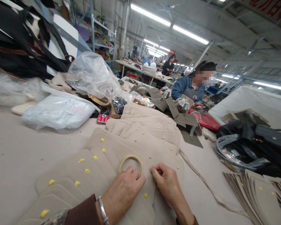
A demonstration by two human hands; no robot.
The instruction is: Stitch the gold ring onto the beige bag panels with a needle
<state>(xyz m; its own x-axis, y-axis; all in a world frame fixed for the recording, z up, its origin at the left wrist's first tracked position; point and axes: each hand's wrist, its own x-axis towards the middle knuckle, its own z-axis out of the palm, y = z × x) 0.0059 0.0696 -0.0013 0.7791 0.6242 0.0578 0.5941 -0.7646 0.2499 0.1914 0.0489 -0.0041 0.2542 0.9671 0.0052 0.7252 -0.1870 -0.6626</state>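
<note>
Beige panels (pixel 121 144) look smooth and matt, studs (pixel 143 133) shiny metal, the bag (pixel 91 75) glossy plastic.

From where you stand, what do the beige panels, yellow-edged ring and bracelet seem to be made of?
Beige panels: probably leather or imitation leather, matte, judging by their smooth, even surface; the look cannot settle which.
Yellow-edged ring: perhaps a tape roll, so paper or plastic; its thin round band suggests this.
Bracelet: likely metal, silvery and polished, from its bright shine.
</note>
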